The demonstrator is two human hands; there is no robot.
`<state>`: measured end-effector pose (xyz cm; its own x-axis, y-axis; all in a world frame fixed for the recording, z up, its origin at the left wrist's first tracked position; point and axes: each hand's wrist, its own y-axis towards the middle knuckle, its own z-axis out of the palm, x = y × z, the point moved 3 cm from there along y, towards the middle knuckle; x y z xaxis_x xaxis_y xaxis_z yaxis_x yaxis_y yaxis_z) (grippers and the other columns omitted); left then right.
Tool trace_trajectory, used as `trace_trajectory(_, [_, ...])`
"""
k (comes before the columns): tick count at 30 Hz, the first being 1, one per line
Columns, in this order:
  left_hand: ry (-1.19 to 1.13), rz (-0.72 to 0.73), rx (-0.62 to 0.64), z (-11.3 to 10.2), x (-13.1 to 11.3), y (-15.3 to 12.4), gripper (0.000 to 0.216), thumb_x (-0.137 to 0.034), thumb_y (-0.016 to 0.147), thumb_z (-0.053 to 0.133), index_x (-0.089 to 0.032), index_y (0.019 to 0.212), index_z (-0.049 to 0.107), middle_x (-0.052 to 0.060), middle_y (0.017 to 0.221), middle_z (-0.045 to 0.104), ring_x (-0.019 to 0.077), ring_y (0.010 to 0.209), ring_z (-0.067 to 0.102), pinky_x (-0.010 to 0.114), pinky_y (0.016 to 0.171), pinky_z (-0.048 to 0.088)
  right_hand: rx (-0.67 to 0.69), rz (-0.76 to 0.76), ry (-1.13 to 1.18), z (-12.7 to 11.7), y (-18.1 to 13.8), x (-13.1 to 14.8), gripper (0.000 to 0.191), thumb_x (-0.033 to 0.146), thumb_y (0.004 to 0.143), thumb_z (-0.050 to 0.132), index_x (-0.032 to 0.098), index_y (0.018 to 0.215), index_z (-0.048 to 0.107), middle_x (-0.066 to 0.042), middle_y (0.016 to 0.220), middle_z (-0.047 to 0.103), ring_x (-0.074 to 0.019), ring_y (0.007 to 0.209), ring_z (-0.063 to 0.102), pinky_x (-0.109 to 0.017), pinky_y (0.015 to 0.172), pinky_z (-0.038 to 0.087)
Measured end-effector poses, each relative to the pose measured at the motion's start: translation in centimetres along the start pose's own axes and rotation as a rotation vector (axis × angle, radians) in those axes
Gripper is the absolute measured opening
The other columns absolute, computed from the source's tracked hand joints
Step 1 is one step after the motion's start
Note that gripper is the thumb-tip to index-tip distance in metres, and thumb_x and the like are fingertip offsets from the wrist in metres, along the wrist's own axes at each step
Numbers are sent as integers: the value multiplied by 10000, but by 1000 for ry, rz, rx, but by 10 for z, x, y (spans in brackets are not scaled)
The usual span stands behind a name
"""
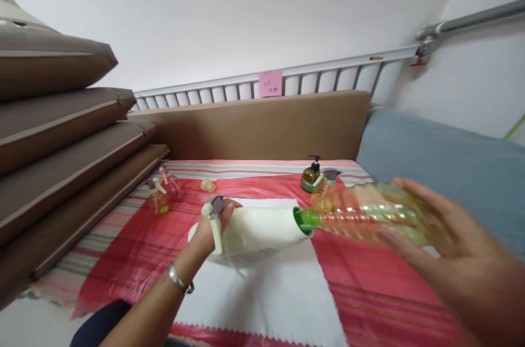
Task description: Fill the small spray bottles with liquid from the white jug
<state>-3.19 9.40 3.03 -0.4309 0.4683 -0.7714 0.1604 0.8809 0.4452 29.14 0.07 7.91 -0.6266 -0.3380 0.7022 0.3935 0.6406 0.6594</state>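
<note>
My left hand (227, 215) is closed around a white container (262, 232), tilted nearly on its side with its mouth to the right. At the same hand is a spray trigger head (212, 216), pale with a grey top, its thin tube hanging down. My right hand (455, 248), slightly blurred, grips a clear ribbed plastic bottle (361, 213), held almost level. The bottle's neck meets a green piece (305, 220) in the container's mouth; whether this is a funnel I cannot tell. Any liquid flow is hidden.
A white cloth (287, 292) lies on red plastic sheeting (123, 248). Spray bottles (158, 198) stand back left, near a small pale cup-like piece (208, 185). A green pump bottle (310, 176) and another spray bottle (329, 180) stand back right. Stacked cushions (61, 128) rise at left.
</note>
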Motion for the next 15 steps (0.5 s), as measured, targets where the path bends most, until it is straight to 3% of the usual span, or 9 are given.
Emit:
trace_trajectory(4, [-229, -178, -168, -25, 25, -1, 402, -529, 754, 491, -176, 734, 682, 42, 604, 614, 162, 520, 518, 256, 474, 386, -155, 387, 728, 21, 8, -37, 521, 392, 625, 700, 261, 1120, 599, -76, 1147, 615, -261, 1037, 573, -445, 906, 443])
trace_trajectory(6, [-356, -293, -267, -39, 41, 0, 434, -550, 738, 480, -159, 703, 664, 21, 504, 568, 137, 422, 463, 239, 399, 335, -143, 542, 975, 37, 9, -53, 403, 405, 671, 659, 212, 1024, 641, -81, 1072, 644, -234, 937, 611, -379, 764, 518])
trace_trajectory(10, [-598, -397, -460, -53, 62, 7, 361, -505, 719, 497, -168, 654, 609, -21, 404, 513, 118, 324, 415, 224, 331, 287, -93, 773, 1163, 56, 3, -71, 297, 410, 756, 589, 192, 944, 665, -58, 967, 685, -202, 805, 644, -293, 562, 546])
trace_trajectory(15, [-704, -396, -570, -38, 81, 25, 375, -533, 705, 451, -186, 581, 522, -54, 356, 449, 113, 300, 406, 223, 338, 304, -48, 787, 1244, 62, -1, -71, 272, 377, 796, 560, 192, 965, 667, -54, 945, 705, -200, 787, 663, -282, 554, 563])
